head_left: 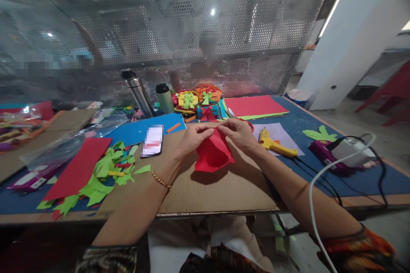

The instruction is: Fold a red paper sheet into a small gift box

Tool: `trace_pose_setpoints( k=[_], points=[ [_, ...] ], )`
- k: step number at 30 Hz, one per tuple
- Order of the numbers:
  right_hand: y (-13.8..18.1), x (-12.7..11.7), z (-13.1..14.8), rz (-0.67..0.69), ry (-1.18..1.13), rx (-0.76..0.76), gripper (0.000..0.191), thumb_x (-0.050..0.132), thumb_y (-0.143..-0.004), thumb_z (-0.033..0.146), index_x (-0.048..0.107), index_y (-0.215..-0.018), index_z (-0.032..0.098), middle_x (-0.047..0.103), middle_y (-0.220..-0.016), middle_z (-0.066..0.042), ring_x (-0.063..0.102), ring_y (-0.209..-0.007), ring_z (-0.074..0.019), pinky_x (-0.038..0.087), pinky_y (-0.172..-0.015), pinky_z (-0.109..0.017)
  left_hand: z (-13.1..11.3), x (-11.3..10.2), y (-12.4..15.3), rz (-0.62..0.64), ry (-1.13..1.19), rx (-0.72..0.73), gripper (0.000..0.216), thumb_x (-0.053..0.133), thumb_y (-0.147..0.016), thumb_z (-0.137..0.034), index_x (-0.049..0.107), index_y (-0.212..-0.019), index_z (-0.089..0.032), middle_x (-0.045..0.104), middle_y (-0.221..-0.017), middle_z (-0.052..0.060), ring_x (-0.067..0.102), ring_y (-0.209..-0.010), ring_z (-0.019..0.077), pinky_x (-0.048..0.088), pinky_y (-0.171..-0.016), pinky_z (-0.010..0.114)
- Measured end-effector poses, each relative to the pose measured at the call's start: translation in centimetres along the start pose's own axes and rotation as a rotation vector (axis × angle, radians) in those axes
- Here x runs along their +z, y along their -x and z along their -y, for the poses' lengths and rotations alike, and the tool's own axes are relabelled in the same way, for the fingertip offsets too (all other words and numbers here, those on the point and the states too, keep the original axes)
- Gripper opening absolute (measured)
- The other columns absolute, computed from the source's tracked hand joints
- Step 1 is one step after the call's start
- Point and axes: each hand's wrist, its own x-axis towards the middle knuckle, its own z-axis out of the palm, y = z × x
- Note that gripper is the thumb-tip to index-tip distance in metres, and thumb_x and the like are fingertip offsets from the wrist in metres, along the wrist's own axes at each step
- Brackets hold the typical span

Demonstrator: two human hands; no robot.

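Note:
Between my two hands hangs a red folded paper piece (pixel 215 151), shaped like a small open pouch with its mouth facing me. My left hand (pixel 197 135) pinches its top edge from the left, fingers closed on the paper. On the other side my right hand (pixel 238 133) grips the same top edge between thumb and fingers. The two thumbs nearly meet. Beneath lies a sheet of brown cardboard (pixel 188 196), where the paper casts a shadow. A yellow glue gun (pixel 277 144) rests to the right on a pale lilac sheet (pixel 288 136).
Green paper scraps (pixel 109 166) and a red sheet (pixel 78 166) lie left, near a phone (pixel 152 140). Behind stand a steel flask (pixel 139 94), a green tumbler (pixel 165 99) and small paper gift boxes (pixel 188 101). A power strip (pixel 326 155) with cables sits right; a white cable (pixel 312 204) crosses my right forearm.

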Motion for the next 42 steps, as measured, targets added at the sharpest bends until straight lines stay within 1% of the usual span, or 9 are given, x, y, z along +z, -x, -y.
trace_pose_setpoints(
  k=[5, 12, 16, 21, 27, 33, 36, 39, 42],
  points=[
    [0.4, -0.2, 1.6, -0.019, 0.083, -0.043, 0.021, 0.066, -0.086, 0.04, 0.06, -0.076, 0.023, 0.067, -0.079, -0.004, 0.053, -0.071, -0.0165, 0.044, -0.069, -0.031, 0.3, -0.3, -0.2, -0.043, -0.027, -0.027, 0.019, 0.077, -0.073, -0.034, 0.081, -0.08, -0.017, 0.075, -0.081, 0.006, 0.06, -0.069, 0.0156, 0.043, -0.064, 0.027],
    [1.3, -0.4, 2.5, 0.249, 0.329, -0.129, 0.012, 0.063, -0.086, 0.033, 0.065, -0.085, 0.021, 0.069, -0.089, -0.006, 0.058, -0.078, -0.0184, 0.042, -0.074, -0.032, 0.6, 0.3, 0.0, -0.063, -0.048, -0.013, 0.016, 0.075, -0.076, -0.032, 0.078, -0.074, -0.016, 0.074, -0.08, 0.006, 0.061, -0.074, 0.017, 0.046, -0.067, 0.028],
    [1.2, -0.2, 1.7, 0.213, 0.356, -0.073, 0.01, 0.056, -0.083, 0.021, 0.065, -0.085, 0.022, 0.067, -0.082, -0.005, 0.057, -0.076, -0.0194, 0.04, -0.07, -0.032, 0.1, 0.9, 0.4, -0.008, -0.026, 0.026, 0.026, 0.075, -0.082, -0.042, 0.08, -0.081, -0.017, 0.076, -0.088, 0.009, 0.064, -0.081, 0.0196, 0.049, -0.073, 0.032],
    [0.8, -0.2, 1.3, 0.177, 0.345, -0.023, 0.011, 0.054, -0.081, 0.022, 0.065, -0.083, 0.021, 0.068, -0.083, -0.005, 0.058, -0.076, -0.0192, 0.041, -0.069, -0.031, -0.5, 0.3, 0.0, 0.091, -0.05, 0.055, 0.025, 0.085, -0.071, -0.031, 0.084, -0.094, -0.02, 0.078, -0.107, 0.011, 0.067, -0.102, 0.0257, 0.05, -0.091, 0.038],
    [1.2, -0.1, 1.7, 0.129, 0.305, -0.008, 0.01, 0.055, -0.075, 0.021, 0.064, -0.078, 0.022, 0.066, -0.079, -0.004, 0.055, -0.072, -0.0193, 0.039, -0.066, -0.032, 0.3, -0.7, -0.5, 0.029, -0.016, -0.065, 0.021, 0.078, -0.066, -0.016, 0.084, -0.085, -0.02, 0.079, -0.095, 0.008, 0.066, -0.085, 0.0208, 0.051, -0.076, 0.033],
    [1.7, 0.3, 2.3, 0.088, 0.226, -0.016, 0.01, 0.055, -0.072, 0.02, 0.064, -0.073, 0.023, 0.066, -0.075, -0.002, 0.055, -0.071, -0.0182, 0.04, -0.067, -0.032, 0.8, -0.7, -0.4, -0.015, 0.074, -0.102, 0.016, 0.082, -0.068, -0.029, 0.082, -0.078, -0.017, 0.077, -0.082, 0.008, 0.064, -0.071, 0.0169, 0.05, -0.067, 0.031],
    [1.7, 0.2, 2.9, 0.088, 0.188, -0.002, 0.011, 0.055, -0.079, 0.024, 0.066, -0.076, 0.023, 0.068, -0.076, -0.002, 0.057, -0.072, -0.0178, 0.042, -0.069, -0.032, 0.9, -0.9, -0.5, -0.065, 0.107, -0.12, 0.026, 0.087, -0.066, -0.036, 0.083, -0.084, -0.017, 0.077, -0.081, 0.008, 0.065, -0.071, 0.0172, 0.05, -0.067, 0.031],
    [1.5, -0.1, 3.3, 0.149, 0.1, 0.029, 0.027, 0.052, -0.092, 0.038, 0.067, -0.077, 0.022, 0.069, -0.075, -0.003, 0.059, -0.071, -0.0167, 0.043, -0.067, -0.031, 0.8, -1.0, -0.5, -0.084, 0.126, -0.137, 0.035, 0.092, -0.061, -0.04, 0.083, -0.087, -0.017, 0.076, -0.077, 0.007, 0.065, -0.069, 0.0181, 0.05, -0.065, 0.031],
    [1.1, -0.3, 3.2, 0.114, -0.022, 0.094, 0.028, 0.055, -0.092, 0.046, 0.065, -0.082, 0.022, 0.067, -0.074, -0.002, 0.058, -0.069, -0.0161, 0.044, -0.066, -0.03, 0.5, -0.9, -0.2, -0.057, 0.141, -0.152, 0.033, 0.092, -0.062, -0.041, 0.082, -0.083, -0.017, 0.075, -0.077, 0.008, 0.065, -0.067, 0.0174, 0.049, -0.063, 0.03]
  ],
)
